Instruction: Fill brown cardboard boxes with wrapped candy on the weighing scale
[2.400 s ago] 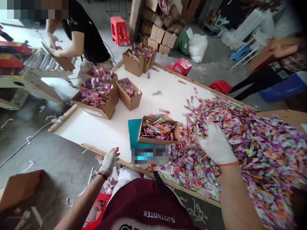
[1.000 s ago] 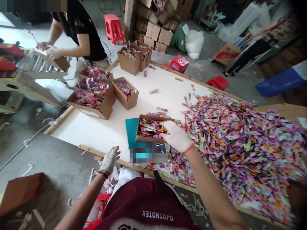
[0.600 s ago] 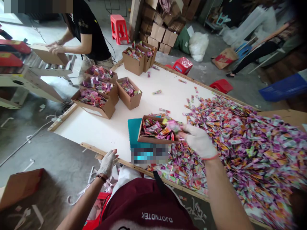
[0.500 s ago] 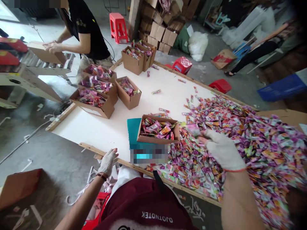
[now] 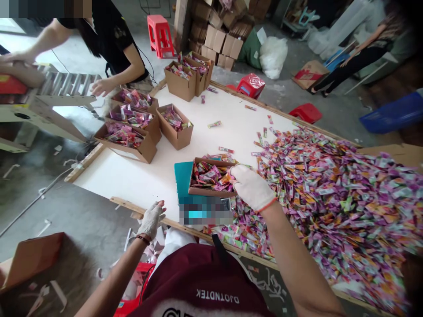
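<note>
My right hand (image 5: 253, 187), in a white work glove with bare fingertips, reaches over the right end of a small open cardboard box (image 5: 211, 192). Its fingers are curled down at the small wrapped packets (image 5: 211, 175) in that box; what they hold is hidden. Beneath the box lies a teal sheet (image 5: 183, 180), and in front of it is a device with a lit display (image 5: 197, 214), partly blurred out. My left hand (image 5: 151, 220), gloved the same way, hovers by the table's near edge, fingers apart and holding nothing.
A large heap of wrapped packets (image 5: 330, 198) covers the table's right side. Several filled boxes (image 5: 175, 127) stand at the far left of the white tabletop (image 5: 132, 178). A co-worker (image 5: 115, 44) stands beside a roller conveyor (image 5: 66, 83). Red stools (image 5: 160, 37) stand beyond the table.
My right hand has moved left from the packet heap to the box's right end. My left hand has barely moved. The co-worker has leaned left, one arm reaching along the conveyor.
</note>
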A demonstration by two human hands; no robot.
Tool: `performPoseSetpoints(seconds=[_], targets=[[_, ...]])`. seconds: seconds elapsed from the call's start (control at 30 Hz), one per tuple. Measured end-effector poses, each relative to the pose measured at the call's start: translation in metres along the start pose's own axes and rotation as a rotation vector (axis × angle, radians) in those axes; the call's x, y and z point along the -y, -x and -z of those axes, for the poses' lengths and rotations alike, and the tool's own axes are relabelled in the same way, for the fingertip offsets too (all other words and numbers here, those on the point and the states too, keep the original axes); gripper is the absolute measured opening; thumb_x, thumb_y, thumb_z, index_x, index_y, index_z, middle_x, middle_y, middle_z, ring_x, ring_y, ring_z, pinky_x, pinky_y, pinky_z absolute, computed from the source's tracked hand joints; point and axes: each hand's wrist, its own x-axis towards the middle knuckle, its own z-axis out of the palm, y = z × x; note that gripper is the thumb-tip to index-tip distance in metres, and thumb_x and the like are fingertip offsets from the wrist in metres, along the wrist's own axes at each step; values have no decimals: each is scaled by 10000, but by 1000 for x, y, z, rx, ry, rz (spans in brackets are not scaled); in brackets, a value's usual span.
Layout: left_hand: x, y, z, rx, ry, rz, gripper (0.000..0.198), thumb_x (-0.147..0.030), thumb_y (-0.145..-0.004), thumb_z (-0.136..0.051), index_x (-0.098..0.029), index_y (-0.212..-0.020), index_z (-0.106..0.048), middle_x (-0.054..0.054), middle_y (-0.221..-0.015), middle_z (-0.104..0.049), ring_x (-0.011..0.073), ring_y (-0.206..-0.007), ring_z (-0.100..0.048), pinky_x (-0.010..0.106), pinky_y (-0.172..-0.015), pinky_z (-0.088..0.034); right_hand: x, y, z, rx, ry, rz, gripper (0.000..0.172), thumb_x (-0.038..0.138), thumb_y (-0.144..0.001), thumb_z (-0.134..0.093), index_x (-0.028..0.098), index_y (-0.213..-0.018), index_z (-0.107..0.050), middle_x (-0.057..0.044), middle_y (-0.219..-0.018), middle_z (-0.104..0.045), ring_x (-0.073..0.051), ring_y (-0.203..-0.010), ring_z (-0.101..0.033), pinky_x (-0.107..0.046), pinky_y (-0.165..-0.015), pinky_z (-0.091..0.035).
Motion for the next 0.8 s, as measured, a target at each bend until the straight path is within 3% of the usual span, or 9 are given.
performPoseSetpoints(seconds=[0.13,0.23,0.3,0.37,0.5,0.63,0.8], targets=[[7,4,8,-25,18,19,458,-453,-777,-684,-173,-1138,-649,144,-1388,-587,264,-1129,-659,348,-874,-542,14,-28,-9,193,212,-168,429,154,-934,-390,225,-1272,-645,-166,-1310,-552,-279,-992,-686,-404,-822,-537],[11,7,12,-35,32,28,457,-444,-787,-667,-163,-1146,-644,147,-1379,-593,253,-1105,-669,334,-859,-543,17,-42,-14,311,289,-265,407,154,-923,-406,196,-1204,-698,-192,-1272,-546,-310,-996,-691,-408,-799,-525],[11,9,13,-36,40,27,467,-449,-785,-664,-162,-1152,-640,146,-1370,-598,247,-1094,-671,330,-858,-543,14,-44,-12,327,292,-255,366,176,-916,-442,204,-1156,-717,-172,-1259,-555,-295,-1026,-676,-378,-811,-506],[10,10,14,-29,41,21,477,-464,-776,-672,-164,-1146,-642,142,-1366,-600,245,-1093,-671,331,-862,-541,6,-38,-5,259,260,-212,314,229,-919,-473,229,-1107,-725,-136,-1286,-554,-248,-1001,-663,-336,-793,-481],[2,10,10,-6,24,4,502,-503,-746,-705,-173,-1120,-652,144,-1368,-595,261,-1120,-661,340,-866,-539,-21,-3,18,30,91,-118,210,297,-908,-522,200,-953,-703,-85,-1133,-629,-186,-923,-607,-285,-758,-419],[-14,7,0,20,14,-33,532,-529,-728,-715,-176,-1120,-641,152,-1386,-579,275,-1137,-653,348,-861,-543,-67,53,33,-99,-25,-338,207,358,-919,-523,222,-934,-678,-45,-882,-651,-189,-820,-567,-294,-701,-374],[-60,9,-17,91,17,-138,614,-569,-718,-735,-161,-1165,-634,158,-1377,-581,281,-1179,-623,361,-908,-533,-129,121,15,-222,184,-613,389,391,-905,-494,154,-1183,-628,-193,-1131,-636,-301,-1016,-592,-387,-816,-420]])
